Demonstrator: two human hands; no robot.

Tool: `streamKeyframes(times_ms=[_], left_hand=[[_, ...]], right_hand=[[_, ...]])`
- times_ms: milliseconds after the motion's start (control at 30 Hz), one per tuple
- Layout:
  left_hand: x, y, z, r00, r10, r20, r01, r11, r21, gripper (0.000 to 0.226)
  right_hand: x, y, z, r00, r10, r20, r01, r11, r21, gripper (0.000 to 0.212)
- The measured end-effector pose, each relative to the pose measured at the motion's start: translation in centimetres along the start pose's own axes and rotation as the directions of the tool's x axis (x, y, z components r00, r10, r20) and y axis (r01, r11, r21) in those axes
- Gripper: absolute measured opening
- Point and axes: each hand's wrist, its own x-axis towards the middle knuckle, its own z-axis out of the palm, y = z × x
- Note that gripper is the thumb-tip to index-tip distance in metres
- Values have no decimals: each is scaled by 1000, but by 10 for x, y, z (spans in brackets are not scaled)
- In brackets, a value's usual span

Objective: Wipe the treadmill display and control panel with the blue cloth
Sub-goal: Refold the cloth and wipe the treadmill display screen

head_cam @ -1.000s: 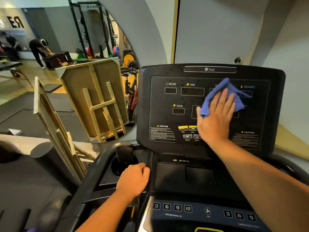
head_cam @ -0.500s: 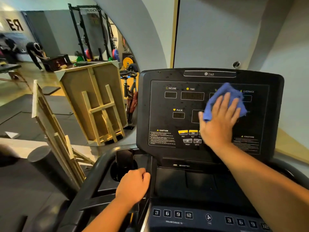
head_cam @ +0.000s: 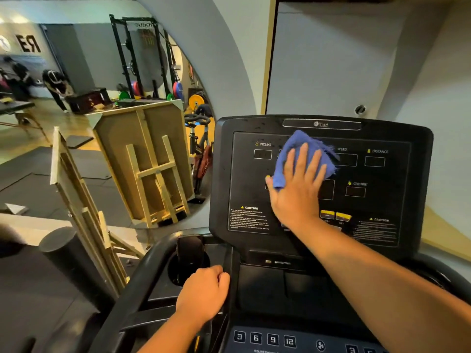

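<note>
A: Since the earlier frame our right hand (head_cam: pixel 297 186) had slid the blue cloth (head_cam: pixel 304 155) leftward across the display (head_cam: pixel 387 179), from the SPEED and DISTANCE side to the readouts just right of INCLINE.

B: Agreed. The hand lay open and flat, fingers spread, palm pressing the cloth against the screen. The cloth was bunched above and to the left of the fingers, touching the panel face.

A: And our left hand (head_cam: pixel 204 293)?

B: It was curled closed around the edge of the treadmill's lower console (head_cam: pixel 262 289), beside the cup holder (head_cam: pixel 183 271). We judged it was bracing us.

A: How would we have done this pass well?

B: We thought a flat palm with even pressure was right, with overlapping strokes so no strip between the windows was skipped. The INCLINE corner and the left CAUTION label (head_cam: pixel 248 217) looked not yet covered in this stroke. The yellow buttons (head_cam: pixel 335 215) below the wrist deserved a light touch, so nothing was pressed by accident.

A: And the lower control panel (head_cam: pixel 265 340) with the 3, 6, 9, 12 keys?

B: It sat well below the cloth, apparently still to wipe. We would have refolded the cloth to a clean face first.
</note>
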Motion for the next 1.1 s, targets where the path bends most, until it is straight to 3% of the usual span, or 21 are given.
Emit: streamKeyframes(times_ms=[67, 133, 200, 267, 333, 400, 467, 500, 567, 633, 700, 767, 833, 967, 1000, 1067, 1100], left_hand=[[0, 0, 0, 1000, -9, -5, 9, 1000, -5, 35], [1, 0, 0, 1000, -23, -3, 23, 1000, -11, 35], [1, -1, 0, 999, -38, 5, 38, 999, -10, 36], [1, -1, -1, 999, -51, 11, 51, 999, -15, 36], [1, 0, -2, 998, -56, 23, 57, 998, -28, 36], [1, 1, -1, 998, -59, 29, 60, 997, -37, 35], [1, 1, -2, 997, -66, 36, 68, 997, -43, 34], [1, 2, -2, 997, -70, 36, 72, 996, -48, 34], [1, 2, -2, 996, -80, 43, 82, 995, -55, 34], [1, 2, -3, 994, -88, 58, 92, 994, -64, 34], [2, 2, -3, 994, -87, 64, 91, 994, -65, 34], [2, 2, -3, 995, -76, 64, 80, 995, -63, 33], [2, 2, -3, 995, -66, 72, 71, 996, -56, 33], [2, 2, -3, 995, -71, 73, 76, 994, -72, 37], [2, 2, -3, 995, -73, 73, 78, 994, -75, 38], [3, 1, -3, 994, -79, 76, 85, 993, -78, 37], [3, 0, -2, 994, -81, 80, 87, 993, -76, 36]], right_hand=[[-11, -16, 10, 974, -226, 27, 227, 973, -45, 85], [-30, -2, 20, 892, -449, 53, 452, 888, -85, 87], [-42, 26, 26, 816, -576, 59, 578, 807, -120, 88], [-39, 46, 25, 865, -501, 19, 499, 856, -134, 84], [-19, 39, 15, 959, -283, -25, 279, 956, -96, 83], [8, 6, 4, 995, -88, -54, 87, 996, -15, 83], [27, -32, -1, 995, -81, -52, 82, 996, 22, 81], [29, -46, 0, 984, -174, -44, 175, 984, 14, 80], [17, -55, 10, 893, -451, -16, 450, 892, -34, 82], [-5, -38, 20, 739, -673, 34, 673, 735, -84, 85], [-22, -11, 26, 610, -787, 90, 792, 606, -70, 84], [-23, 5, 25, 549, -832, 81, 836, 547, -53, 79], [-6, -1, 22, 576, -815, 63, 817, 570, -91, 77], [64, -50, -6, 853, -521, -33, 519, 853, -55, 74], [75, -56, -12, 895, -444, -38, 443, 896, -31, 74], [69, -60, -10, 911, -410, -39, 409, 912, -29, 76], [54, -59, -3, 883, -469, -29, 468, 883, -44, 78]])
